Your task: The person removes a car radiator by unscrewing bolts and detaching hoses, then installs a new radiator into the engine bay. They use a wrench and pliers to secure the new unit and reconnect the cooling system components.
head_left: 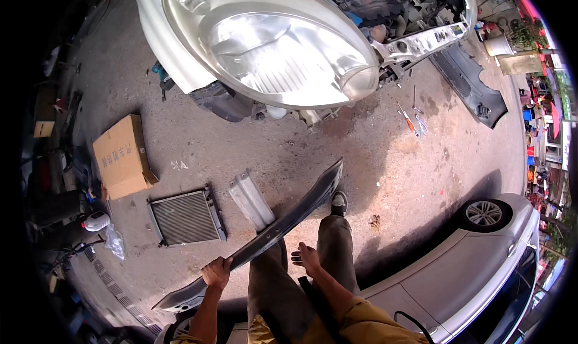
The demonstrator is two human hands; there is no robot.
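My left hand [217, 273] is closed around a long, dark, slightly curved car crossbar [288, 221], gripping it towards its lower left end. The bar slants across in front of my legs, its far tip rising to the right near my shoe. My right hand [306, 258] hangs empty before my thighs, fingers apart, below the bar and not touching it. On the ground just beyond the bar lies a silver metal beam [251, 201], its near end partly hidden by the bar. A radiator [186, 217] lies flat to the left of that beam.
Ahead stands a pale car with a large headlight [283, 61] and an exposed engine bay [397, 10]. A cardboard box [123, 157] and white jug [96, 222] are left. A dark fender panel [472, 82] and orange-handled screwdriver [410, 123] lie right; a silver car [445, 284] is parked close.
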